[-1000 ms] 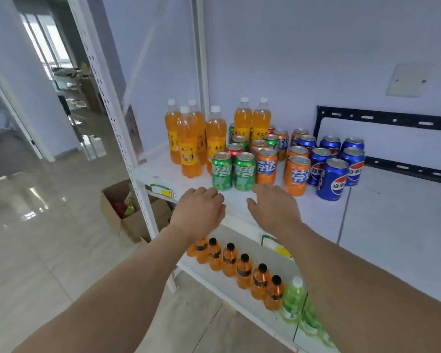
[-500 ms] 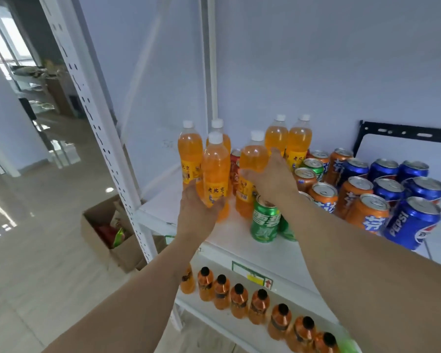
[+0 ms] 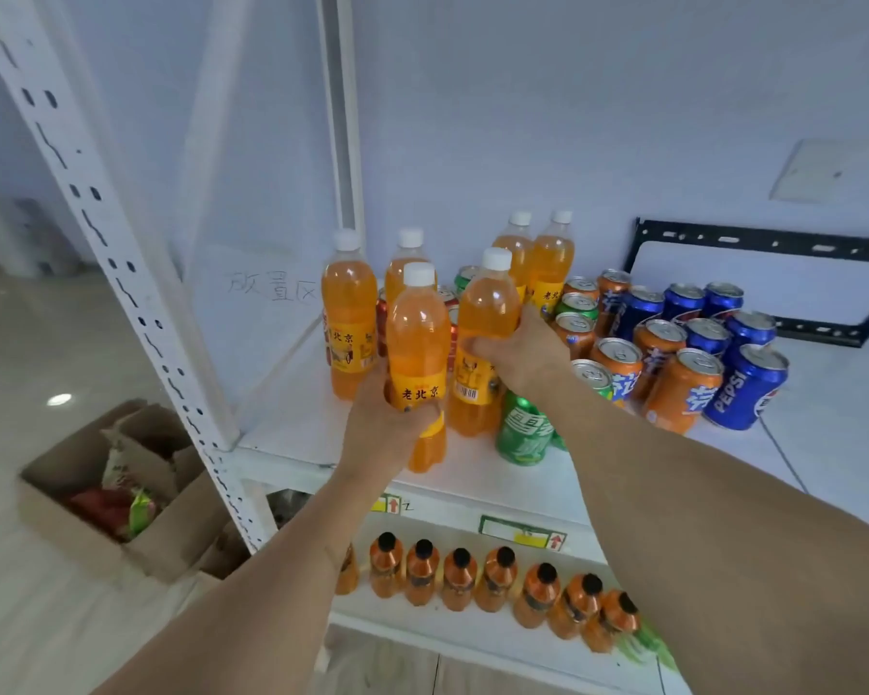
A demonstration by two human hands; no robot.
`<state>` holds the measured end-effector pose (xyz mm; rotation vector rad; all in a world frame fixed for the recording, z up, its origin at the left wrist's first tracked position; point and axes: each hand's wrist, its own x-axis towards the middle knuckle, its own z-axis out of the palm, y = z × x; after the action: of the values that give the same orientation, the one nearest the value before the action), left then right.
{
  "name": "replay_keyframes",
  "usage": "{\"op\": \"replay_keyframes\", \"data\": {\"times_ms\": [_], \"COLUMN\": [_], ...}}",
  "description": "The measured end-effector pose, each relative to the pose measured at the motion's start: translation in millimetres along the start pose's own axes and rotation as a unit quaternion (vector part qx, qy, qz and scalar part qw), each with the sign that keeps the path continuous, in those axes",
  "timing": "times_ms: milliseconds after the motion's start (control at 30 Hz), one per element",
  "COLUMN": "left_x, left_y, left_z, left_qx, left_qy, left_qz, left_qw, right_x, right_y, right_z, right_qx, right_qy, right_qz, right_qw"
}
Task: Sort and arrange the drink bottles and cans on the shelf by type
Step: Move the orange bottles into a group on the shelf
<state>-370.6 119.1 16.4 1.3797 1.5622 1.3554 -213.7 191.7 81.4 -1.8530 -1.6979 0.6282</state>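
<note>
At the far left a cardboard box (image 3: 121, 499) sits on the floor beside the white shelf upright (image 3: 106, 253), with red and green packets inside. On the upper shelf (image 3: 292, 423), the leftmost orange bottle (image 3: 349, 313) stands upright with a white cap, and a second one stands just behind and to its right. The left hand (image 3: 390, 428) wraps its grip round the lower half of the front orange bottle (image 3: 417, 343), near the shelf's front edge; the yellow label shows above the fingers and the bottle stands upright. Just to the right, the right hand (image 3: 520, 356) has its grip clamped on the middle of the next orange bottle (image 3: 485, 318), thumb across the front above the barcode label, and that bottle also stands upright, almost touching the one in the left hand. Red cans show partly between and behind these bottles. Two more orange bottles (image 3: 538, 263) stand at the back. Below the right wrist a green can (image 3: 523, 433) stands on the shelf. Further right come orange cans (image 3: 681, 388), then blue Pepsi cans (image 3: 746, 386), grouped close together. On the lower shelf a row of small orange bottles with black caps (image 3: 472, 576) runs left to right under both forearms.
</note>
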Motion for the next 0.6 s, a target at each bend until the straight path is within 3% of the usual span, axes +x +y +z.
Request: {"op": "replay_keyframes", "data": {"times_ms": [267, 400, 600], "left_x": [-77, -131, -236], "left_y": [12, 31, 50], "left_z": [-19, -7, 51], "left_qx": [-0.098, -0.104, -0.131], "left_qy": [-0.003, -0.054, -0.158], "left_qz": [-0.031, -0.042, -0.078], "left_qw": [0.995, 0.992, 0.976], "right_x": [-67, -122, -208], "right_y": [0, 34, 135], "right_z": [-14, -33, -75], "right_qx": [0.116, 0.231, 0.376], "right_qy": [0.078, 0.070, 0.048], "right_qz": [-0.075, -0.039, 0.069], "right_qw": [0.987, 0.970, 0.923]}}
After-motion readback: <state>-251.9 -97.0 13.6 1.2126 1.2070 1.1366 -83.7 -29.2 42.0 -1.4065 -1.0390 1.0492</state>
